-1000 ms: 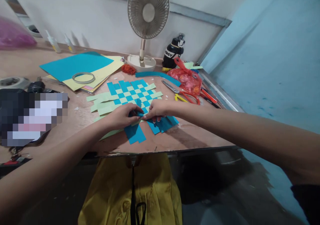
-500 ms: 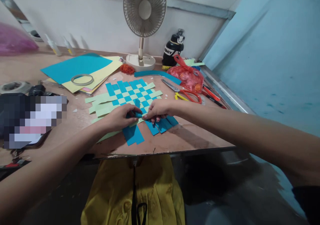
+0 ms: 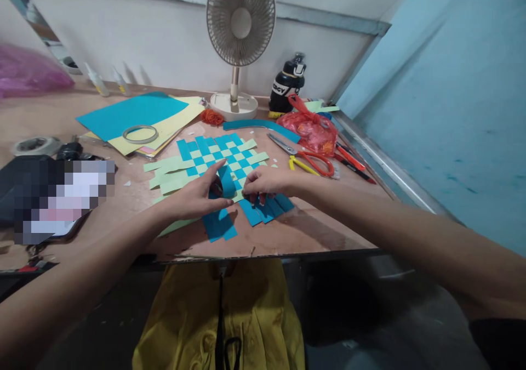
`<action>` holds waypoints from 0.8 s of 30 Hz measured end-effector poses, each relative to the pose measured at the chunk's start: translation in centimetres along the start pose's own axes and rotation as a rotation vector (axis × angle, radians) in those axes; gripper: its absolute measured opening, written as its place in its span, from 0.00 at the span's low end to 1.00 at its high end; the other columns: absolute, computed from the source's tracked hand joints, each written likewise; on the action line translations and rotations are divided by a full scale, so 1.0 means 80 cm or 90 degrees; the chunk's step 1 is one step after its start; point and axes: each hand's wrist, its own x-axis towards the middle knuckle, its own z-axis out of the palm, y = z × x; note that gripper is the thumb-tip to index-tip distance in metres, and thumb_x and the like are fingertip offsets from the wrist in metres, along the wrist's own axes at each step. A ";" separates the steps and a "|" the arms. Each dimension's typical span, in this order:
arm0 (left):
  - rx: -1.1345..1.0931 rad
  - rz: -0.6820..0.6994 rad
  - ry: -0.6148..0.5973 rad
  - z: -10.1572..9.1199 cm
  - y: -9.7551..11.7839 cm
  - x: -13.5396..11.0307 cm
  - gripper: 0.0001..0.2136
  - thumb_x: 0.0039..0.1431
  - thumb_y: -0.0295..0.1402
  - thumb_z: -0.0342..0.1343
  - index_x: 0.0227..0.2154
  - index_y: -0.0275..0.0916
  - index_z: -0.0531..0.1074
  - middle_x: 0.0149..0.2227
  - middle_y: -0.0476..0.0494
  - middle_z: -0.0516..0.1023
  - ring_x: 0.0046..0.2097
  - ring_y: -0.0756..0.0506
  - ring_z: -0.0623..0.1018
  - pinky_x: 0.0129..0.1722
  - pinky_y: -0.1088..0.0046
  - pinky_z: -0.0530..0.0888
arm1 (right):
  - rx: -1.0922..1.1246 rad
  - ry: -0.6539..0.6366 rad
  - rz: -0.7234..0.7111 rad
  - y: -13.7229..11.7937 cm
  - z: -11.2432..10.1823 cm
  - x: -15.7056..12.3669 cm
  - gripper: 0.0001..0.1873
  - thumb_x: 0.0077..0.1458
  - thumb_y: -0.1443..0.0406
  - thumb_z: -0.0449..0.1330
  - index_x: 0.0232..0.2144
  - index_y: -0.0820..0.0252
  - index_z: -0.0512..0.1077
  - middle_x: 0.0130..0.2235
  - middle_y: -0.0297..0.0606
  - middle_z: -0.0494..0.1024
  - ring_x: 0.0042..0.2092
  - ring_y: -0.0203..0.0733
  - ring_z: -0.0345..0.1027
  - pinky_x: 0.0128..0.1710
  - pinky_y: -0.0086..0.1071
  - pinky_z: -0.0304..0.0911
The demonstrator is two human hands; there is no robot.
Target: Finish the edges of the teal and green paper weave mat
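Note:
A woven paper mat (image 3: 217,156) of blue and pale green strips lies in a checked pattern on the wooden table (image 3: 304,230). One blue paper strip (image 3: 226,181) arches up from the weave in a loop. My left hand (image 3: 197,198) is open, with its thumb and fingers spread on either side of that loop. My right hand (image 3: 265,185) rests on the weave just to the right, fingers curled down, and their grip is hidden. Loose blue strip ends (image 3: 217,226) stick out below both hands.
Scissors (image 3: 306,159) and a red plastic bag (image 3: 312,131) lie to the right of the mat. Behind it are a fan (image 3: 240,22), a black bottle (image 3: 285,87) and a blue sheet (image 3: 131,115) on yellow paper. A pixelated object (image 3: 57,200) lies at the left.
My left hand has let go of the blue strip and opened, moving slightly left. The strip now stands in a higher arched loop.

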 end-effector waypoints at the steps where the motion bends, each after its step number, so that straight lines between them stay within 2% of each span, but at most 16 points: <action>1: -0.013 0.005 -0.001 -0.002 0.001 -0.001 0.42 0.54 0.41 0.58 0.66 0.39 0.41 0.37 0.44 0.72 0.39 0.43 0.73 0.38 0.66 0.70 | 0.001 0.005 -0.009 0.001 -0.001 -0.001 0.07 0.57 0.68 0.57 0.26 0.64 0.70 0.24 0.33 0.74 0.20 0.27 0.63 0.17 0.23 0.48; 5: -0.027 0.038 0.023 -0.009 0.001 -0.003 0.38 0.52 0.35 0.58 0.65 0.41 0.48 0.39 0.45 0.72 0.42 0.44 0.73 0.42 0.65 0.70 | 0.049 0.021 -0.064 0.013 -0.003 -0.001 0.07 0.56 0.66 0.58 0.28 0.64 0.71 0.24 0.33 0.74 0.19 0.27 0.61 0.17 0.23 0.49; 8: -0.031 0.067 0.052 -0.011 -0.001 -0.003 0.38 0.51 0.33 0.57 0.64 0.43 0.49 0.42 0.44 0.73 0.44 0.44 0.74 0.44 0.65 0.71 | 0.094 0.048 -0.153 0.029 0.000 0.004 0.07 0.56 0.65 0.59 0.28 0.63 0.71 0.23 0.32 0.73 0.20 0.29 0.60 0.20 0.25 0.54; 10: -0.040 0.079 0.055 -0.011 -0.001 -0.003 0.39 0.51 0.32 0.57 0.65 0.44 0.46 0.43 0.44 0.74 0.43 0.45 0.75 0.44 0.65 0.71 | 0.062 0.122 -0.265 0.040 0.003 0.006 0.07 0.54 0.63 0.61 0.29 0.62 0.71 0.24 0.32 0.72 0.24 0.31 0.62 0.24 0.27 0.58; 12: -0.028 0.080 0.055 -0.012 -0.001 -0.004 0.40 0.51 0.32 0.56 0.66 0.45 0.44 0.44 0.44 0.74 0.44 0.45 0.75 0.44 0.65 0.72 | -0.039 0.210 -0.407 0.050 0.004 0.007 0.09 0.52 0.60 0.64 0.31 0.61 0.73 0.27 0.33 0.73 0.30 0.35 0.65 0.30 0.29 0.61; 14: 0.011 0.074 0.054 -0.015 0.001 -0.007 0.39 0.52 0.33 0.56 0.66 0.45 0.45 0.47 0.42 0.74 0.47 0.43 0.74 0.45 0.65 0.72 | -0.137 0.264 -0.526 0.058 0.004 0.009 0.10 0.51 0.60 0.66 0.33 0.60 0.75 0.33 0.36 0.74 0.36 0.38 0.68 0.37 0.32 0.63; 16: 0.087 0.074 0.054 -0.019 0.004 -0.012 0.36 0.53 0.36 0.56 0.65 0.43 0.51 0.51 0.40 0.72 0.52 0.41 0.72 0.49 0.63 0.70 | -0.187 0.273 -0.599 0.064 0.000 0.012 0.10 0.52 0.60 0.65 0.36 0.58 0.76 0.39 0.39 0.74 0.43 0.41 0.69 0.44 0.36 0.64; 19: 0.219 0.077 0.044 -0.025 0.007 -0.022 0.31 0.52 0.40 0.59 0.60 0.42 0.61 0.57 0.38 0.67 0.57 0.38 0.69 0.54 0.61 0.67 | -0.236 0.254 -0.657 0.073 -0.005 0.023 0.15 0.52 0.59 0.66 0.42 0.56 0.75 0.48 0.42 0.74 0.51 0.45 0.67 0.52 0.42 0.62; 22: 0.280 0.072 0.030 -0.026 0.004 -0.032 0.28 0.51 0.42 0.60 0.55 0.41 0.66 0.57 0.38 0.67 0.57 0.38 0.69 0.55 0.61 0.68 | -0.273 0.236 -0.687 0.078 -0.008 0.032 0.19 0.52 0.58 0.66 0.46 0.56 0.74 0.51 0.43 0.74 0.54 0.46 0.66 0.54 0.43 0.62; 24: 0.293 0.065 0.026 -0.024 -0.001 -0.034 0.26 0.52 0.42 0.60 0.54 0.41 0.67 0.56 0.39 0.68 0.56 0.39 0.70 0.54 0.61 0.68 | -0.282 0.238 -0.701 0.080 -0.007 0.036 0.18 0.54 0.58 0.65 0.46 0.57 0.74 0.50 0.44 0.75 0.53 0.46 0.67 0.53 0.43 0.62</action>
